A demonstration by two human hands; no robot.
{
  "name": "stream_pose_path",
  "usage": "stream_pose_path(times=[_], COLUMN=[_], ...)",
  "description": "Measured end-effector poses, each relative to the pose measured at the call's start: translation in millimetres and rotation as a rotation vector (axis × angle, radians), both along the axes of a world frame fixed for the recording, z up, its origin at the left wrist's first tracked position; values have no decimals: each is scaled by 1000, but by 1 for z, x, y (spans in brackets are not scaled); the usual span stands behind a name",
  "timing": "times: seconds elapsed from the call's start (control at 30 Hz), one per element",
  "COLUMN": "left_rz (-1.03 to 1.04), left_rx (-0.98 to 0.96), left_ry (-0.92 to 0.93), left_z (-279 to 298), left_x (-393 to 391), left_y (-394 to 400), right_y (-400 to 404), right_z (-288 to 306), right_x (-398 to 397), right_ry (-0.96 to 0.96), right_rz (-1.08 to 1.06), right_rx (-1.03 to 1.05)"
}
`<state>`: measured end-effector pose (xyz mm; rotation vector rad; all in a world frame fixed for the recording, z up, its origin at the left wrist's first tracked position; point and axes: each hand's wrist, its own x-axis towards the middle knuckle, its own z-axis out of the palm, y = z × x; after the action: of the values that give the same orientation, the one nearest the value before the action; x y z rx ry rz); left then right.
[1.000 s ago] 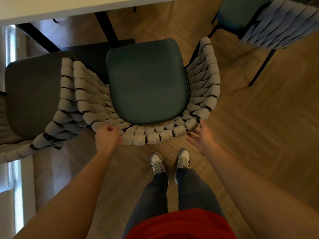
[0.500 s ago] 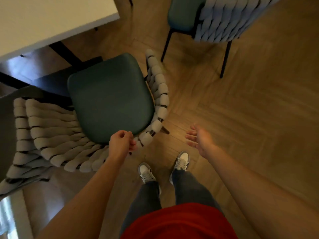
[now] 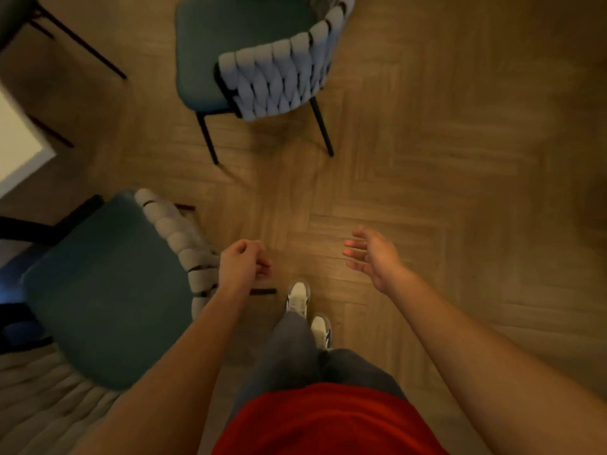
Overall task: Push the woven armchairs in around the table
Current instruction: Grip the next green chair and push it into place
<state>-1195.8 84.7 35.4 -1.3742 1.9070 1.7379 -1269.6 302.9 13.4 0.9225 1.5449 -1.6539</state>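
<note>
Ahead, the far armchair (image 3: pixel 262 60) stands beyond both hands; right hand (image 3: pixel 374 257) spread, left hand (image 3: pixel 243 264) seemingly curled empty.

The floor (image 3: pixel 427 142) is wood laid in a herringbone pattern, its planks a warm honey brown. The light is dim and yellowish, strongest across the middle of the floor and falling off into shadow towards the upper right corner and the right edge. Soft shadows lie on the planks beneath the furniture. At the left edge a pale, off-white slab (image 3: pixel 19 149) with a squared corner juts into view, brighter than anything near it. Thin black legs (image 3: pixel 82 49) cross the upper left corner at a slant. Low on the left edge there is a bluish glow (image 3: pixel 10 280). The picture is slightly blurred throughout.
</note>
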Motion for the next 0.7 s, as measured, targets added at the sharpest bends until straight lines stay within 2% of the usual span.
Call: stream_pose_path(times=[0.27, 0.7], left_rz=[-58, -240], left_rx=[169, 182], left_ry=[-7, -9], left_z=[-9, 5], left_x=[-135, -361], left_y=[37, 72], right_y=[34, 62], right_z=[-2, 14], right_x=[-97, -292], right_ry=[-15, 17], right_rz=[-78, -181], right_rx=[62, 56])
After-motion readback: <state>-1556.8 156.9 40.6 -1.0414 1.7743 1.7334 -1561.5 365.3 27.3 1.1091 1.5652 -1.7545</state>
